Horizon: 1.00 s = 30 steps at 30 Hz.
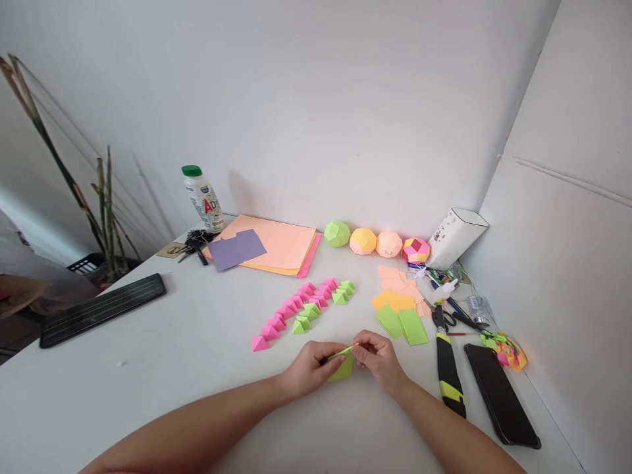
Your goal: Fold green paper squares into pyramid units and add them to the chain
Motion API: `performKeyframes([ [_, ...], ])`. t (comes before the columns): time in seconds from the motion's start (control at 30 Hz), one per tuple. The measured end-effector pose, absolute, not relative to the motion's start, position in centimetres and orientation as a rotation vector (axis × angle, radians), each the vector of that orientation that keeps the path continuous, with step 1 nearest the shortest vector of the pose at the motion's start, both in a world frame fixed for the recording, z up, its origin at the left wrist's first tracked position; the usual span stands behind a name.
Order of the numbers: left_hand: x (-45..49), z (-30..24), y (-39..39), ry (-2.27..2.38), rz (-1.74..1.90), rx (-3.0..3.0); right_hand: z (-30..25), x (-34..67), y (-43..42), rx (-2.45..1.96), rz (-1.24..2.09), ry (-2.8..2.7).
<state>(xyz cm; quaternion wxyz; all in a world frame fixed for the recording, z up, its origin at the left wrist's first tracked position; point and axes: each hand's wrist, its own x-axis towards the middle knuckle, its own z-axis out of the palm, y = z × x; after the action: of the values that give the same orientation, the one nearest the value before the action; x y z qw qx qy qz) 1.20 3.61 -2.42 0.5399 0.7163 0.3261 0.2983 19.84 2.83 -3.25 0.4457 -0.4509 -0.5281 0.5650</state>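
Note:
Between my two hands is a piece of green paper, its upper edge bent into a narrow fold. My left hand is closed on the paper's left side, thumb along the fold. At the other end, my right hand pinches the fold's corner. Beyond them lie rows of small folded pink paper pieces and green paper pieces, peaked like little pyramids. To the right are flat green sheets, with orange sheets and peach sheets behind. My fingers partly cover the held paper.
Along the wall stand a green paper ball and several others. At right lie a utility knife, a phone, scissors and paper scraps. Large peach sheets and a white bottle are at back left.

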Motion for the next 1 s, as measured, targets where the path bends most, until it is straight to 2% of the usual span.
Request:
performKeyframes([
  [1.0,1.00,-2.46,3.60,0.731,0.671,1.553,-3.13,19.69,2.43,-1.081,1.419,-1.321],
])
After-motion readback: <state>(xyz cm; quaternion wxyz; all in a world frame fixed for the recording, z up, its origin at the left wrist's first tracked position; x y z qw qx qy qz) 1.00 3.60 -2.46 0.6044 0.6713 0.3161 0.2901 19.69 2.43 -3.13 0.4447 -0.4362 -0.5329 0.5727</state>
